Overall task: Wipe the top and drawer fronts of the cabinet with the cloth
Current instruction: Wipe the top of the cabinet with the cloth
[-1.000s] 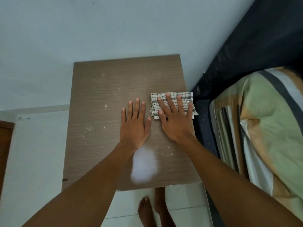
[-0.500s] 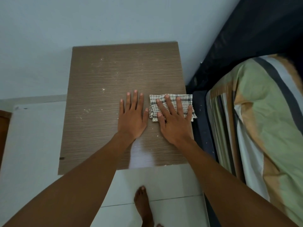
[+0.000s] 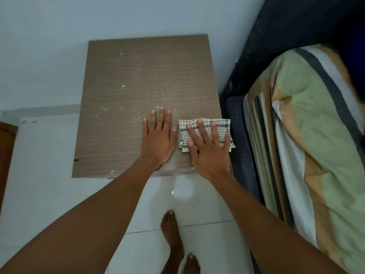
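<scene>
The right hand (image 3: pixel 209 149) lies flat, fingers straight and spread, on the folded checked cloth (image 3: pixel 221 125). It presses the cloth down rather than clutching it, probably so the whole fold bears on the wood as it slides. The cloth sits on the cabinet (image 3: pixel 138 76) top, toward the front and at the right edge, with its outer side seeming to reach just past that edge. The left hand (image 3: pixel 158 141) rests bare and flat just beside the cloth, holding nothing; I judge it steadies the person leaning over. White specks (image 3: pixel 123 87) dot the middle and back of the top, so most of it looks unwiped. The drawer fronts are hidden below the front edge. A bed (image 3: pixel 316 135) stands close on the right.
</scene>
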